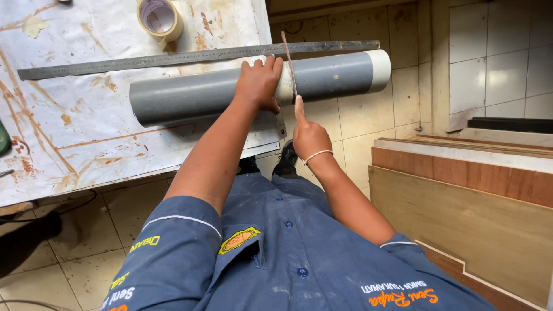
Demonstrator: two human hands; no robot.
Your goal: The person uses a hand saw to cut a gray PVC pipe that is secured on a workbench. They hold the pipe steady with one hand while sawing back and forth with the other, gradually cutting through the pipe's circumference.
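A thick grey plastic pipe (190,95) lies across the edge of a stained white table (86,144), its right end wrapped in pale tape (379,68) and sticking out over the floor. My left hand (259,83) presses down on top of the pipe near the table's edge. My right hand (308,135) grips a thin rusty saw blade (288,60), index finger stretched along it. The blade stands across the pipe on a pale taped band just right of my left hand.
A long steel ruler (173,57) lies on the table behind the pipe. A roll of masking tape (160,18) sits at the far edge. Wooden boards (472,190) lean at the right. Beige floor tiles (351,132) lie below.
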